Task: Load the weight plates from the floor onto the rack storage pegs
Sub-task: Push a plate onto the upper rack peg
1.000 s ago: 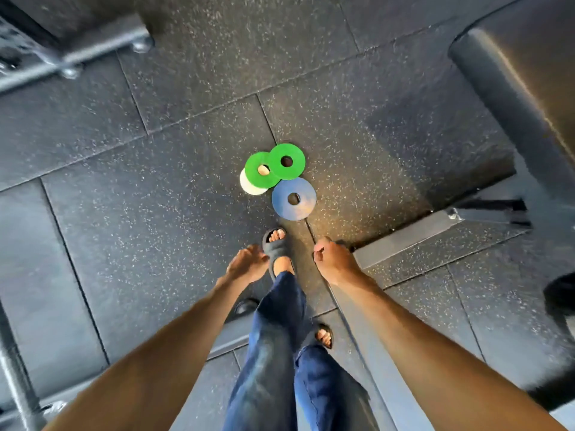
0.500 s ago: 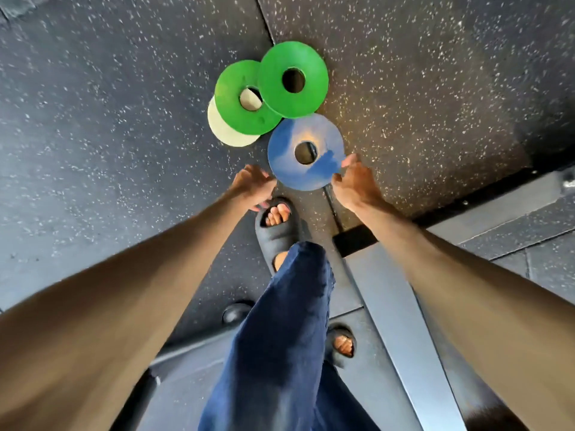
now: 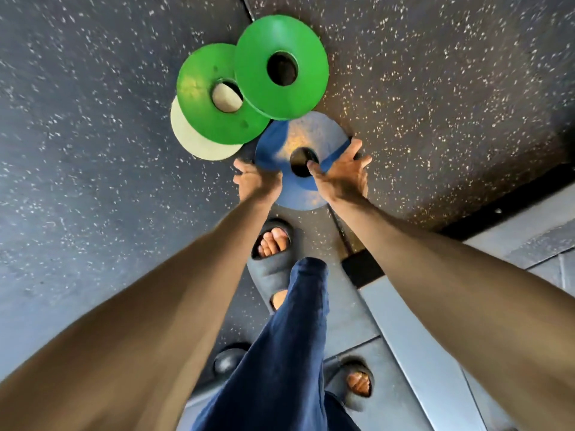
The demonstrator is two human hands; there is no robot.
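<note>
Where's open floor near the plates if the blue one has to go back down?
Bare floor lies right of the blue plate and the green plates, and left of the pale plate. It is crowded toward the foot, where both hands work.

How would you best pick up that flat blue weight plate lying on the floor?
Take the round blue weight plate by opposite rim edges, from its near side. It lies flat on the speckled rubber floor, so fingers must hook under the rim, as the left hand and right hand do.
</note>
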